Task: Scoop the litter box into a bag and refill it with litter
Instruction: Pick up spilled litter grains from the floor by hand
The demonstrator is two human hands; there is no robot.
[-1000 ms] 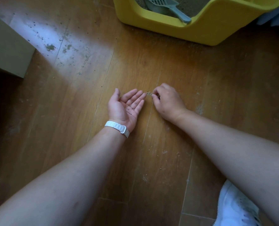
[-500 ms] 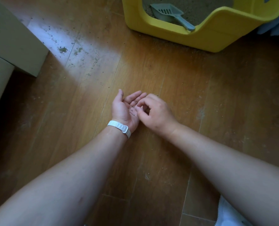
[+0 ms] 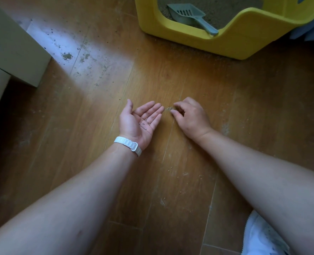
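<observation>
Pinching at the wooden floor [image 3: 79, 162], the right hand [image 3: 191, 116] has its fingers curled, with thumb and forefinger closing round a small heap of spilled litter [image 3: 170, 108]. Whether any grains are nipped between them yet is too small to tell. The left hand [image 3: 139, 122], with a white wristband [image 3: 128, 145], lies palm up and relaxed just beside the heap. Its fingertips point toward the heap and a few loose grains [image 3: 145, 122] sit on the palm. The heap lies between the two hands, nearer the right fingertips, so the carry looks like a short sideways trip leftward onto the waiting palm. The yellow litter box [image 3: 226, 45] stands well apart, ahead and to the right. Its grey scoop [image 3: 187, 15] rests inside on the litter, with its handle slanting over the low front lip.
</observation>
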